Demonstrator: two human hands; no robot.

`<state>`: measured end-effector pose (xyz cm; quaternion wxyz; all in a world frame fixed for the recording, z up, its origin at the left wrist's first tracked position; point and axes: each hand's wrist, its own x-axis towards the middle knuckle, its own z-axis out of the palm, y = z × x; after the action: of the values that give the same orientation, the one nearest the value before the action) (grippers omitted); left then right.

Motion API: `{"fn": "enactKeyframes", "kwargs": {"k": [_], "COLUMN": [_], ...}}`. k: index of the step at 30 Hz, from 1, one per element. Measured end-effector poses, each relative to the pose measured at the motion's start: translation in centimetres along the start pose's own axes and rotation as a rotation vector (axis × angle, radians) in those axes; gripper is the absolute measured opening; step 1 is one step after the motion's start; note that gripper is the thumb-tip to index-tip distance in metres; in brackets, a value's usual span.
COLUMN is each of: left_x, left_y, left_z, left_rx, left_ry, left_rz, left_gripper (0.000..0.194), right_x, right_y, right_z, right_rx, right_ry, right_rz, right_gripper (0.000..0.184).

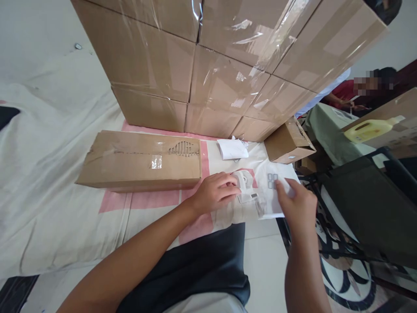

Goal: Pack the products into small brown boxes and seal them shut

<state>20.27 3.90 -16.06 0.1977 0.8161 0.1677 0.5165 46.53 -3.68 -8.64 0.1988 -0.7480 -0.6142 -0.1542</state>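
My left hand (219, 191) rests low over the bed-like cloth, its fingers curled and their tips at a small white curled piece (246, 179), paper or thin plastic. Beside it lies a small white card with a dark rectangle (253, 196). On the right, a flat white sheet or packet (270, 207) lies at the cloth's edge, bearing several small grey square outlines (270, 177). My right hand (297, 202) is over this sheet, thumb at the lower right square and fingers bent. What sits between its fingers is hidden.
A long taped cardboard box (140, 158) lies left of my hands. Behind stands a plastic-wrapped stack of cartons (224, 78). A folded white paper (233, 149) and a small carton (288, 143) sit farther back. At right are a dark chair (368, 204), a yellow bottle (369, 129) and another person.
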Motion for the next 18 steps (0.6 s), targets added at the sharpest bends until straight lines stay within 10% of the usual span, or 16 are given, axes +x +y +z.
{"fn": "enactKeyframes", "kwargs": {"k": [10, 18], "left_x": [-0.4, -0.2], "left_y": [-0.9, -0.6], "left_z": [0.6, 0.3], "left_rx": [-0.029, -0.102], "left_ry": [-0.064, -0.14], "left_rz": [-0.068, -0.165], "left_gripper": [0.027, 0.027], "right_x": [2.7, 1.2], "right_y": [4.1, -1.0], "right_z": [11.3, 7.4], "right_rx": [0.035, 0.226], "right_ry": [-0.259, -0.05], "right_rz": [-0.048, 0.03], "right_gripper": [0.057, 0.047]}}
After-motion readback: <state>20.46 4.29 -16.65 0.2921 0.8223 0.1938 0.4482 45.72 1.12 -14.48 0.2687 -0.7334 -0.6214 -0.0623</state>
